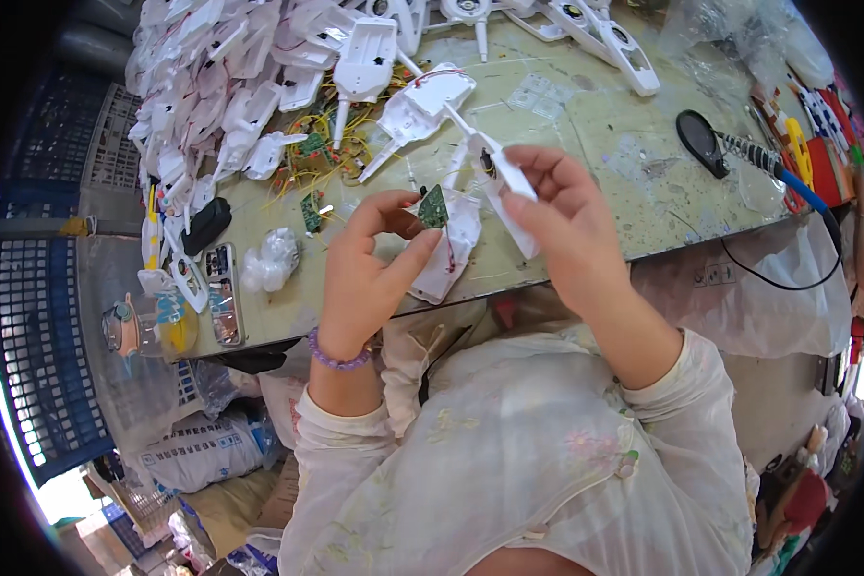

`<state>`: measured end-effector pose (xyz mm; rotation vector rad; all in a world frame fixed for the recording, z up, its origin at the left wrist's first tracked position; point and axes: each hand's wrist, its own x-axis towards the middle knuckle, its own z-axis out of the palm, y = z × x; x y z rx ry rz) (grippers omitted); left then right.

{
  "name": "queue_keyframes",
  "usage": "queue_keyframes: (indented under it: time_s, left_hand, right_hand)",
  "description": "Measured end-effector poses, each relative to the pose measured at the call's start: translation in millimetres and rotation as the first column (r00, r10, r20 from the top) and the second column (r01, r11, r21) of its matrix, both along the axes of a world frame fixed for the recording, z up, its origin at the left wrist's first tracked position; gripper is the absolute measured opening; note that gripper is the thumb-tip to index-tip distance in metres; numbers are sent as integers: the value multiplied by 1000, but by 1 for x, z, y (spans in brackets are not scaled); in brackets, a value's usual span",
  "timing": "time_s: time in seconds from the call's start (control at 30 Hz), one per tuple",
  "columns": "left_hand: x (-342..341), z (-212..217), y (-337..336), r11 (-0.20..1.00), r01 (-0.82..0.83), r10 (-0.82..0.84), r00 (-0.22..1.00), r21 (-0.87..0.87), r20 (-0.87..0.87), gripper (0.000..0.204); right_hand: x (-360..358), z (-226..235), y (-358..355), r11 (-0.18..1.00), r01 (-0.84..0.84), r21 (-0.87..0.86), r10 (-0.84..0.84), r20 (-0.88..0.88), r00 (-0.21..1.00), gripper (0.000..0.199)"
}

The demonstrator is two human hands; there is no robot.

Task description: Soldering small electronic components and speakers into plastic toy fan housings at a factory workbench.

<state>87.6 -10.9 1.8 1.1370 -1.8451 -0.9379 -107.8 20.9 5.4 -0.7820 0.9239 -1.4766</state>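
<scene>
Between the thumb and fingers of my left hand (pixel 374 259) is a small green circuit board (pixel 434 207), with a thin reddish wire hanging below it. My right hand (pixel 571 216) grips a white plastic housing (pixel 511 197) with a narrow stem, its inner side turned left. Under the circuit board, a white housing shell (pixel 459 245) lies on the table near the front edge. Farther back, another white shell (pixel 427 104) with red wire rests open side up. Left of it are loose green boards with yellow wires (pixel 322 158).
A large heap of white shells (pixel 230 77) covers the table's far left. A soldering iron (pixel 754 154) with a blue cable lies at the right. Along the left edge are a black pouch (pixel 206 226), a phone (pixel 225 293) and a clear plastic bundle (pixel 271 259).
</scene>
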Motion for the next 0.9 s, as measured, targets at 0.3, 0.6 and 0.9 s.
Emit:
queue_keyframes:
  time_s: [0.3, 0.6, 0.9]
  left_hand:
    - [-9, -16, -5, 965, -86, 161, 939, -246, 304, 23]
    - [16, -10, -19, 945, -85, 146, 974, 317, -172, 28]
    - [-10, -5, -4, 971, 217, -141, 862, -103, 486, 65]
  right_hand:
    - [41, -9, 37, 896, -167, -411, -377, -904, 202, 69]
    - [72, -13, 24, 895, -354, -272, -302, -953, -31, 60]
    - [19, -13, 51, 689, -463, -557, -491, -829, 267, 35]
